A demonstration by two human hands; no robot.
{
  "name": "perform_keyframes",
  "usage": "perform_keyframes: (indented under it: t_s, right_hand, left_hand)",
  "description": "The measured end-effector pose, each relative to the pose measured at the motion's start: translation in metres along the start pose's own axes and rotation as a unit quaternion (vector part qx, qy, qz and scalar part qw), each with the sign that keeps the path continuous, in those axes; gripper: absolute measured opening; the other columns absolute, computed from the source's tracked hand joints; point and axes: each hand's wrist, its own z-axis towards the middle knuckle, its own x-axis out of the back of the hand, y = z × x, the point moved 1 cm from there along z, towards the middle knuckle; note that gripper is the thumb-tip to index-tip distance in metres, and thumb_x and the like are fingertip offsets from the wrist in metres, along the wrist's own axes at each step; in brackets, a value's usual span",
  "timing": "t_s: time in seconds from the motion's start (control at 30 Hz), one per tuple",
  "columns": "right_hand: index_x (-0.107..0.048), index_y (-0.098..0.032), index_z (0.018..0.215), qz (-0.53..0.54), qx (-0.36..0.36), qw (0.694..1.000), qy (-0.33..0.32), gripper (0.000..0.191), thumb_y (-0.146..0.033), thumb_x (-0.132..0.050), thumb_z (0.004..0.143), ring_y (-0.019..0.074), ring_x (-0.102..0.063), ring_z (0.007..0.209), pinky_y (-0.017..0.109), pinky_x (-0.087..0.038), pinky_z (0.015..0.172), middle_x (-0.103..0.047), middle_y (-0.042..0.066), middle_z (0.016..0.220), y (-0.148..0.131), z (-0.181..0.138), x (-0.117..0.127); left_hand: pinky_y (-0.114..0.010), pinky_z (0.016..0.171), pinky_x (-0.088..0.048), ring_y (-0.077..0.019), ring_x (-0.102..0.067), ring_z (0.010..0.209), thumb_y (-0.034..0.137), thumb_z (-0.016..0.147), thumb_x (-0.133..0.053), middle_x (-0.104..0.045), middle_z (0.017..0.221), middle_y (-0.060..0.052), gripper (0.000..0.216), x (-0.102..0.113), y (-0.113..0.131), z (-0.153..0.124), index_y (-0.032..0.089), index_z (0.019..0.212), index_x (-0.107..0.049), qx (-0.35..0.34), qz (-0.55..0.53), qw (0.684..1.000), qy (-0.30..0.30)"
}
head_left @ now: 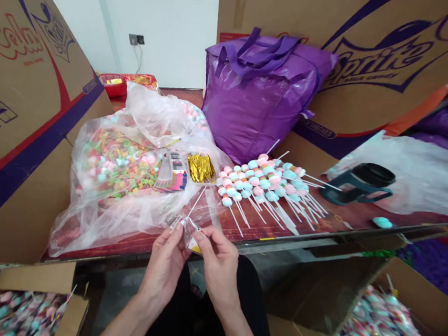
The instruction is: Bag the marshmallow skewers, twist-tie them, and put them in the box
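hands (218, 262): 2 | tall cartons (28, 101): 2 | open boxes (37, 276): 2 | handled purple bag (255, 107): 1 | mug (347, 186): 1

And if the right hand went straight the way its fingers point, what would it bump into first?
Past the clear plastic wrapper it pinches, the right hand would probably bump the left hand first, though depth is hard to judge.

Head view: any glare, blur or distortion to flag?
Head view: sheen on the purple bag, pale highlights on the clear plastic sack; head view edges: candies at lower right look soft, left carton seems stretched, likely wide-lens; head view centre: left hand and right hand fairly evenly lit, fine detail lost in the clear wrapper between them.
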Motion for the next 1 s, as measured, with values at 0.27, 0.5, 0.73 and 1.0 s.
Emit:
perform_keyframes:
  t_s: [0.27, 0.5, 0.73, 1.0]
  right_hand:
    - [-0.047, -0.02, 0.064, -0.082, 0.022, 0.996, 0.029, 0.042, -0.045, -0.049, 0.098, 0.0114, -0.039, 0.056, 0.023, -0.034, 0.051, -0.041, -0.004, 0.059, 0.007, 0.0, 0.011]
    - [-0.046, -0.02, 0.062, -0.235, 0.094, 0.967, -0.032, 0.04, -0.037, -0.052, 0.097, 0.0113, -0.041, 0.058, 0.024, -0.033, 0.056, -0.042, -0.004, 0.06, -0.001, 0.02, 0.034]
    - [-0.064, -0.017, 0.081, -0.504, 0.157, 0.833, 0.167, 0.022, -0.031, -0.056, 0.096, 0.0197, -0.053, 0.074, 0.03, -0.034, 0.066, -0.062, 0.007, 0.079, 0.006, 0.079, 0.06]
    - [-0.071, -0.015, 0.085, -0.537, 0.051, 0.823, 0.175, 0.021, -0.02, -0.052, 0.093, 0.02, -0.057, 0.071, 0.03, -0.032, 0.062, -0.069, 0.009, 0.082, 0.013, 0.087, 0.074]
  left_hand:
    - [-0.019, 0.054, -0.043, -0.0058, -0.047, 0.055, 0.043, 0.062, -0.089, -0.058, 0.062, 0.003, 0.037, -0.001, -0.004, 0.006, 0.014, 0.065, -0.066, -0.071, 0.065, 0.995, 0.023]
    - [-0.015, 0.051, -0.041, -0.0026, -0.046, 0.053, 0.022, 0.052, -0.095, -0.06, 0.065, 0.005, 0.033, -0.005, 0.011, 0.018, 0.014, 0.066, -0.067, -0.077, 0.015, 0.995, 0.06]
    - [-0.013, 0.053, -0.046, -0.0041, -0.055, 0.057, 0.03, 0.047, -0.097, -0.063, 0.065, 0.005, 0.039, -0.013, 0.012, 0.032, 0.014, 0.066, -0.066, -0.113, -0.031, 0.987, 0.106]
    - [-0.017, 0.051, -0.048, -0.0075, -0.059, 0.052, 0.019, 0.081, -0.077, -0.062, 0.059, 0.002, 0.017, -0.003, 0.027, 0.041, 0.013, 0.072, -0.064, -0.016, -0.05, 0.99, 0.133]
